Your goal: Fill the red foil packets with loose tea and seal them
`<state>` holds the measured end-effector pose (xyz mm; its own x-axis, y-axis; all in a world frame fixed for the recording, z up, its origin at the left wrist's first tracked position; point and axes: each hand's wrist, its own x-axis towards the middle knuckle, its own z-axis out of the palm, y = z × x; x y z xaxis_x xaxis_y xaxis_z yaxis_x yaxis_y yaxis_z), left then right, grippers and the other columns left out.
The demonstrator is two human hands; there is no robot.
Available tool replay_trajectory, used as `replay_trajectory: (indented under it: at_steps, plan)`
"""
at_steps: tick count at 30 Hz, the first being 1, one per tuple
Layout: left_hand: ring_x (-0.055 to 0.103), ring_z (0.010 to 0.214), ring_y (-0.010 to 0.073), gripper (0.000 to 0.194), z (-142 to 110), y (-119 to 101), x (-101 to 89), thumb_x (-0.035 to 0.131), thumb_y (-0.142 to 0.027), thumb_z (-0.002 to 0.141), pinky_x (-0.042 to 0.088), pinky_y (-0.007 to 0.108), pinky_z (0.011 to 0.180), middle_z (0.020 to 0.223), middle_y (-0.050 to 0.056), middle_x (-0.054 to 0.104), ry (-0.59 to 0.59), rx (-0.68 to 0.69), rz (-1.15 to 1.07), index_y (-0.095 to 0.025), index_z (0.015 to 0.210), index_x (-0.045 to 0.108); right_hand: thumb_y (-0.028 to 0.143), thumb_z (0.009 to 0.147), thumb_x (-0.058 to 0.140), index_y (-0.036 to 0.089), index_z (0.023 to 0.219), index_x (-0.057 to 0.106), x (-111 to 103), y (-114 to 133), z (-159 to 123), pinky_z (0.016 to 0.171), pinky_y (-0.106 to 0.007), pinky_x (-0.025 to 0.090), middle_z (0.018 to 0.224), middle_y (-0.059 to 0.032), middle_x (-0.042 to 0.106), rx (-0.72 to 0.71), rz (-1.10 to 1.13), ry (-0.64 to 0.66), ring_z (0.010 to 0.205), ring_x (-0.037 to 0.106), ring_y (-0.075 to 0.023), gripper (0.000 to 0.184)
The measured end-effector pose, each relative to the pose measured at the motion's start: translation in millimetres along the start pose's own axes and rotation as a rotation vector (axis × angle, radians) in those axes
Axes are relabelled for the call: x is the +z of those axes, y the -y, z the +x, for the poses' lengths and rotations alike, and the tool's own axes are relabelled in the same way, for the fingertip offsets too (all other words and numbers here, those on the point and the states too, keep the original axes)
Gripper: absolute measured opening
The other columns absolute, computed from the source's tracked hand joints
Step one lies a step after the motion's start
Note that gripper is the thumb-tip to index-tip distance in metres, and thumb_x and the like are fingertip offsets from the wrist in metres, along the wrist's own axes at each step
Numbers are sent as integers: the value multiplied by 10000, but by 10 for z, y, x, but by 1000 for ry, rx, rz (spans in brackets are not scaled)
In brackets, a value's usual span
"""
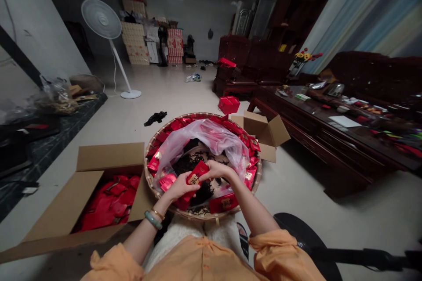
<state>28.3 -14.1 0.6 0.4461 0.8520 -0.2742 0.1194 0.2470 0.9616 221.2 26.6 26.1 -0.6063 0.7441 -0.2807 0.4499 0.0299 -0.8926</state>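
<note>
A small red packet with a gold print (194, 178) is held between both hands above a round woven basket (151, 140). My left hand (181, 186) is closed around its lower left side. At its upper right end, my right hand (214, 170) pinches the packet, with fingertips partly hidden. Beneath them, a pinkish clear plastic bag (198, 129) lies open, with dark, loose, dried leaf-like material (184, 162) in it. Many red packets (252, 142) ring the bag inside the basket. A larger red packet (224, 203) rests near the basket's front rim.
An open cardboard box (66, 202) full of red packets (110, 202) stands left of the basket. Another open box (263, 129) sits behind right, near a dark wooden table (313, 123). A white standing fan (125, 70) is farther back; a black round base (306, 246) lies right.
</note>
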Motion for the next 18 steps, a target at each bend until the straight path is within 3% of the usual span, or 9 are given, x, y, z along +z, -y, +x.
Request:
replay_trajectory:
  at_steps: [8, 11, 14, 18]
  plan:
    - [573, 445, 99, 454, 8, 71, -92, 759, -301, 583, 458, 203, 400, 711, -9, 626, -5, 4, 33, -124, 931, 528, 449, 617, 720, 136, 803, 685, -157, -92, 52, 398, -148, 377, 565, 27, 605, 20, 134, -3, 467, 539, -82, 366]
    - [580, 467, 105, 488, 24, 156, -174, 770, -324, 569, 482, 223, 435, 724, -5, 634, -48, 12, 5, -122, 945, 532, 452, 611, 725, 132, 756, 660, -205, -147, 98, 433, -169, 409, 541, 25, 592, 8, 269, -153, 474, 543, -89, 358]
    - [607, 526, 123, 493, 47, 254, -245, 776, -337, 553, 514, 250, 494, 767, 7, 648, -170, 30, -50, -127, 930, 536, 460, 637, 701, 132, 750, 650, -194, -191, 172, 506, -221, 457, 526, 17, 584, 34, 324, -361, 495, 555, -111, 351]
    - [622, 565, 140, 469, 73, 310, -255, 773, -337, 551, 535, 284, 563, 773, 16, 661, -247, 60, -104, -122, 904, 550, 444, 741, 617, 150, 929, 664, -86, -112, 226, 749, -301, 475, 860, -65, 673, -58, 47, -490, 805, 620, -182, 352]
